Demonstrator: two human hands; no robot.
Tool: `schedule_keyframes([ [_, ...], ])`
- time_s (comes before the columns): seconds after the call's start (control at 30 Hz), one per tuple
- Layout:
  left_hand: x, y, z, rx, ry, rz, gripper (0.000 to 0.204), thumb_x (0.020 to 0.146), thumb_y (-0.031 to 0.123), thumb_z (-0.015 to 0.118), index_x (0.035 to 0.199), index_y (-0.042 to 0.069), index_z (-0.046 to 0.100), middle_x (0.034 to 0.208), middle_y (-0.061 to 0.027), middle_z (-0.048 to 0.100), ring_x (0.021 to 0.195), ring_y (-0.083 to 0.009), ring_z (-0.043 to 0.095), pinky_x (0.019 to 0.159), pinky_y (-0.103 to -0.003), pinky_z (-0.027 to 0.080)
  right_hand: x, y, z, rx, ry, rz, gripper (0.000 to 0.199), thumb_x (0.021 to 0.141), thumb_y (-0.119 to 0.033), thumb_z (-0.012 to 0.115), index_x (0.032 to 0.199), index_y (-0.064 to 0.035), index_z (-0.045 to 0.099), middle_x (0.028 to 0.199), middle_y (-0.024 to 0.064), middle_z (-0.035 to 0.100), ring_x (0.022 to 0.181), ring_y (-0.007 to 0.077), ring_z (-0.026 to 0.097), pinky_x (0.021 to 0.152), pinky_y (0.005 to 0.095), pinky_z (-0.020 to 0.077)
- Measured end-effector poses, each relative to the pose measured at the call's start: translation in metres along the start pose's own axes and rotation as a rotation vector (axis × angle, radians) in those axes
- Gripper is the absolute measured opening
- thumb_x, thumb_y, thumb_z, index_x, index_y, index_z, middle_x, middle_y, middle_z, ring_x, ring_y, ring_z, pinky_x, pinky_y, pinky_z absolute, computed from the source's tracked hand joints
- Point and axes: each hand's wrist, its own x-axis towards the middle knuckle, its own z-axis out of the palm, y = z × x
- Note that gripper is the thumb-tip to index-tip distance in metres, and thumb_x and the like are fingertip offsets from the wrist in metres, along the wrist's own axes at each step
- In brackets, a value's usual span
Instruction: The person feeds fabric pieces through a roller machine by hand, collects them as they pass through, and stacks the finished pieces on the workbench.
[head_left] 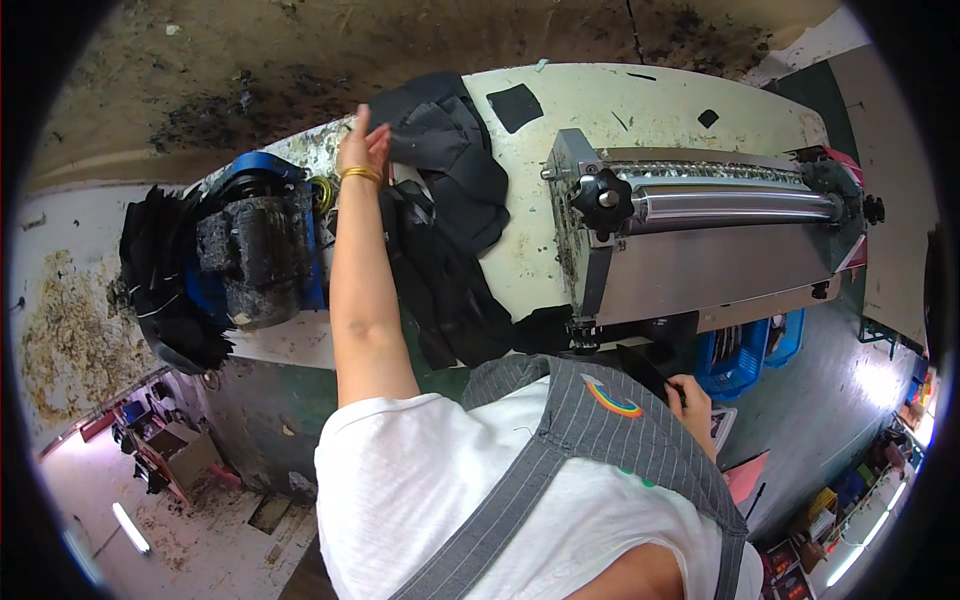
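Note:
My left arm stretches far across the white tabletop. My left hand (pixel 364 148) is open, its fingers apart, at the left edge of a heap of black sheet pieces (pixel 450 150); I cannot tell whether the fingertips touch it. More black pieces (pixel 440 290) trail from the heap toward my apron. Low at my right side, my right hand (pixel 690 405) is closed on the end of a black flat piece (pixel 645 370), partly hidden by the apron.
A steel roller machine (pixel 720 230) with a black star knob (pixel 603 199) stands on the right. A blue-and-black motor-like machine (pixel 255 245) sits left, beside a bundle of black strips (pixel 160 270). Blue baskets (pixel 730 370) hang below right. Small black scraps (pixel 515 107) lie at the back.

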Motion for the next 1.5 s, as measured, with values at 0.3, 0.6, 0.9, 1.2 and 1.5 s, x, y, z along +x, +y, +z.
schedule_keyframes([
  [0.3, 0.05, -0.077, -0.025, 0.866, 0.472, 0.319, 0.055, 0.067, 0.033, 0.083, 0.11, 0.004, 0.064, 0.113, -0.0218, 0.059, 0.107, -0.0392, 0.057, 0.096, -0.043, 0.045, 0.0, 0.004, 0.0, 0.0, 0.015, 0.001, 0.01, 0.082, 0.002, 0.062, 0.091, -0.0015, 0.058, 0.082, 0.0157, 0.062, 0.076, 0.034, 0.063, 0.066, 0.0369, 0.0486],
  [0.6, -0.01, -0.033, -0.008, 1.128, 0.656, 0.21, 0.04, 0.077, 0.028, 0.064, 0.105, -0.002, 0.064, 0.111, -0.0252, 0.059, 0.115, -0.0389, 0.05, 0.095, -0.046, 0.044, -0.001, 0.002, -0.002, 0.014, 0.012, -0.012, 0.009, 0.082, 0.001, 0.062, 0.09, -0.0017, 0.058, 0.08, 0.0152, 0.062, 0.073, 0.0335, 0.062, 0.065, 0.0375, 0.0481],
  [0.9, -0.194, 0.056, 0.013, 0.099, -0.394, 0.29, 0.017, 0.091, 0.004, 0.055, 0.106, -0.004, 0.06, 0.098, -0.0114, 0.068, 0.082, -0.0217, 0.07, 0.065, -0.033, 0.059, 0.009, 0.011, 0.001, 0.017, 0.003, -0.026, 0.009, 0.082, 0.0, 0.062, 0.09, -0.002, 0.058, 0.082, 0.0153, 0.062, 0.076, 0.0341, 0.063, 0.066, 0.0375, 0.0488],
  [1.2, -0.119, 0.086, 0.014, 0.213, -0.466, 0.083, 0.015, 0.089, 0.004, 0.059, 0.102, 0.001, 0.062, 0.101, -0.0091, 0.067, 0.085, -0.0207, 0.067, 0.07, -0.038, 0.056, 0.011, 0.009, 0.003, 0.018, 0.009, -0.041, 0.009, 0.082, -0.001, 0.063, 0.09, -0.0018, 0.058, 0.082, 0.0153, 0.063, 0.075, 0.0339, 0.063, 0.066, 0.038, 0.0487],
  [1.5, 0.067, 0.013, -0.026, 0.932, -0.023, 0.88, 0.043, 0.079, 0.021, 0.076, 0.114, 0.003, 0.059, 0.098, -0.009, 0.065, 0.089, -0.0242, 0.063, 0.078, -0.036, 0.05, 0.003, 0.009, 0.006, 0.036, -0.036, 0.007, 0.008, 0.083, 0.0, 0.061, 0.09, -0.0012, 0.058, 0.081, 0.0156, 0.062, 0.074, 0.0336, 0.063, 0.065, 0.0368, 0.0483],
])
